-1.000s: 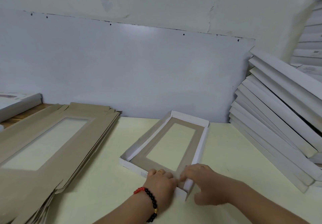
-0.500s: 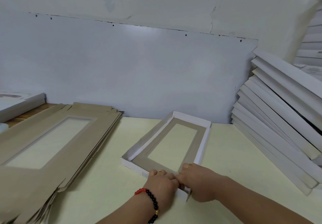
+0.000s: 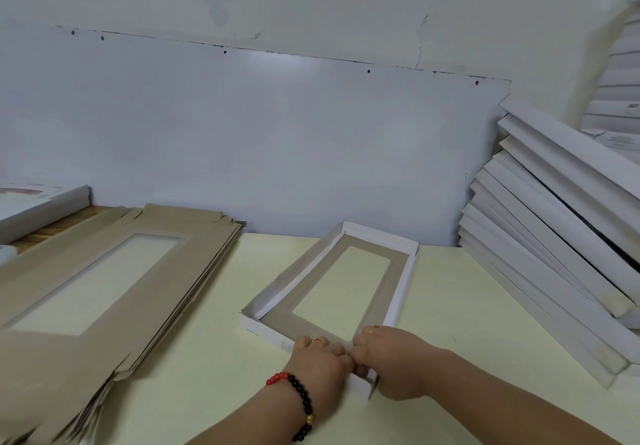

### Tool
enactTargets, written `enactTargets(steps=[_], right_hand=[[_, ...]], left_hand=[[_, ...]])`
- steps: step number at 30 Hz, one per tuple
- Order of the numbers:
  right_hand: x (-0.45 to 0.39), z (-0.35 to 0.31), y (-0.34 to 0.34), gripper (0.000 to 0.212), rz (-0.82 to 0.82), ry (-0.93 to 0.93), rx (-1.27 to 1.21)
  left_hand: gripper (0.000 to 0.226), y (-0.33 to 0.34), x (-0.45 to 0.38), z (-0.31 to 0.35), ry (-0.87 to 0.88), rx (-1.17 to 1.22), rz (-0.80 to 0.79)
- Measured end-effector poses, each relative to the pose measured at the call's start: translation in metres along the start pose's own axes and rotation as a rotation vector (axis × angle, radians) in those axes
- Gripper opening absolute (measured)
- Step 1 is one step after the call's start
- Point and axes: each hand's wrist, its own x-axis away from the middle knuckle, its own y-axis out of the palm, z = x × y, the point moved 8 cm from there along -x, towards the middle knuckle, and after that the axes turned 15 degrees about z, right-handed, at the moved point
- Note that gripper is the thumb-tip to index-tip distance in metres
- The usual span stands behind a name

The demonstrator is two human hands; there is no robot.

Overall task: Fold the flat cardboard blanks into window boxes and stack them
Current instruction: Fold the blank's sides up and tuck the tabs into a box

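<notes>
Head view: pale table [image 3: 450,306], broad and flat. Leaning at right, stack of folded white boxes [image 3: 554,254]; at left, pile of flat brown blanks [image 3: 104,289]. Mid-table, half-formed window box [image 3: 346,278], near end wall under both hands. Left hand [image 3: 320,358] and right hand [image 3: 391,358], touching, fingers curled over that near wall, gripping it. On left wrist, beaded bracelet [image 3: 301,399].

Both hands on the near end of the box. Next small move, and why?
Probably press the near-right corner flap home. The left hand and right hand both grip the near wall of the window box, and its right corner there looks open, while the far walls already stand. Then it can join the stack of folded boxes.
</notes>
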Motion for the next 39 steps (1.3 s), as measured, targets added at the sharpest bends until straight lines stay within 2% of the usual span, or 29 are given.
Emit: enactTargets(steps=[3, 7, 16, 25, 39], right_hand=[[-0.001, 0.000, -0.002, 0.026, 0.023, 0.001, 0.005], [-0.004, -0.004, -0.003, 0.014, 0.035, -0.054, 0.074], [-0.006, -0.006, -0.005, 0.015, 0.012, -0.042, 0.017], [0.000, 0.003, -0.005, 0.026, 0.032, 0.013, -0.059], [-0.003, 0.001, -0.005, 0.018, 0.014, -0.026, -0.050]], left_hand=[[0.041, 0.000, -0.001, 0.000, 0.001, -0.001, -0.002], [0.040, 0.001, -0.002, 0.000, 0.001, -0.013, -0.006], [0.041, 0.001, -0.001, 0.000, 0.001, -0.004, -0.010], [0.043, 0.003, 0.001, -0.002, 0.008, 0.029, 0.022], [0.041, 0.000, 0.002, 0.000, 0.013, -0.015, 0.038]])
